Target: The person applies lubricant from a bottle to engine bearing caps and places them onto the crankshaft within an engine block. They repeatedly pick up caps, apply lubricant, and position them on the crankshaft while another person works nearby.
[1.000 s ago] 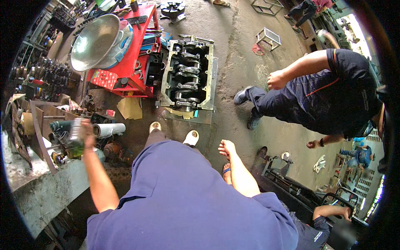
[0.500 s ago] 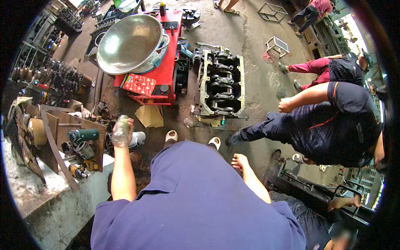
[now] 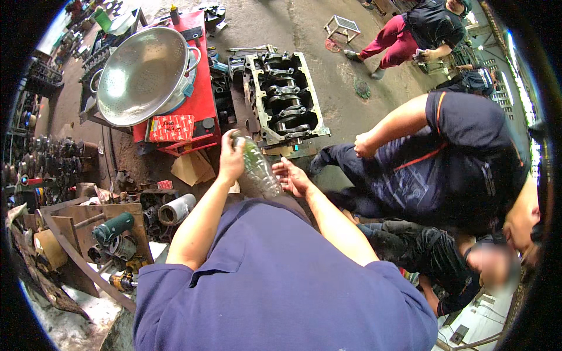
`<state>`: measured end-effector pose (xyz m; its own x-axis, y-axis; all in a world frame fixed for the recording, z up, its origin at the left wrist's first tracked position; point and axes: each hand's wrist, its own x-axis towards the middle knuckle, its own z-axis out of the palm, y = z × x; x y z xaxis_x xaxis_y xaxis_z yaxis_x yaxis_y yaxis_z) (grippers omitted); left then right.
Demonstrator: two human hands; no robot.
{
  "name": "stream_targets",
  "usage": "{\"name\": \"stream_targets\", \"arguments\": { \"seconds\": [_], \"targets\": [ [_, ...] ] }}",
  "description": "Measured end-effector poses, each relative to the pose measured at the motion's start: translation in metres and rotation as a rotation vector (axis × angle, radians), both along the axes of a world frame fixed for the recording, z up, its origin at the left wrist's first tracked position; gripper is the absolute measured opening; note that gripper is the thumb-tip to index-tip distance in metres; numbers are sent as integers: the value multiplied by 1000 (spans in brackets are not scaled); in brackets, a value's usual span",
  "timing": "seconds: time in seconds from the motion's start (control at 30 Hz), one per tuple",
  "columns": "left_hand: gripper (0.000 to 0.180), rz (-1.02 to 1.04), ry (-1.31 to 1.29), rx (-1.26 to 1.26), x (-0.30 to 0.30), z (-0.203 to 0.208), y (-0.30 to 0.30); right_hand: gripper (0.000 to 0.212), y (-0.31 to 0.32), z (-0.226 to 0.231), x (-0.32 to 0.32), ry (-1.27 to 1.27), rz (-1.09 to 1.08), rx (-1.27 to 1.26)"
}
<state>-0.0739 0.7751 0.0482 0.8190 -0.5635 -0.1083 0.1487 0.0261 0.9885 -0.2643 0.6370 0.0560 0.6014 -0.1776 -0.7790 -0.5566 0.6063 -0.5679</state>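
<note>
Plastic bottle [image 3: 257,168]: likely light, yielding; grip mid-body. Your left hand [image 3: 232,157] pinches its far end; your right hand [image 3: 294,178] spreads its fingers alongside.

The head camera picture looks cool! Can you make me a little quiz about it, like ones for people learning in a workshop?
1. Which of the person's own hands is gripping the clear bottle?
2. True or false: the person's right hand is open.
3. Pick one. The table below the metal colander is: A) green, B) red, C) white.

Key:
1. The left hand.
2. True.
3. B.
</note>
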Motion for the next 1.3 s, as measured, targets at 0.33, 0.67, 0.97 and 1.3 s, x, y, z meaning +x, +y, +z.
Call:
{"name": "stream_targets", "arguments": {
  "seconds": [0.33, 0.67, 0.97, 1.3],
  "targets": [
    [49, -342, -492, -302, -29, 102, -1, 65, 9, 98, 40, -512, 300, -658],
    [41, -669, 234, 36, -19, 87, -13, 51, -19, 109, 9, -111, 472, -751],
    [46, -931, 862, 135, -70, 41, -32, 64, -40, 105, -52, 262, 679, -711],
    [46, -1129, 507, 213, -129, 56, -80, 51, -43, 114, -137, 270, 312, -596]
  ]
}}
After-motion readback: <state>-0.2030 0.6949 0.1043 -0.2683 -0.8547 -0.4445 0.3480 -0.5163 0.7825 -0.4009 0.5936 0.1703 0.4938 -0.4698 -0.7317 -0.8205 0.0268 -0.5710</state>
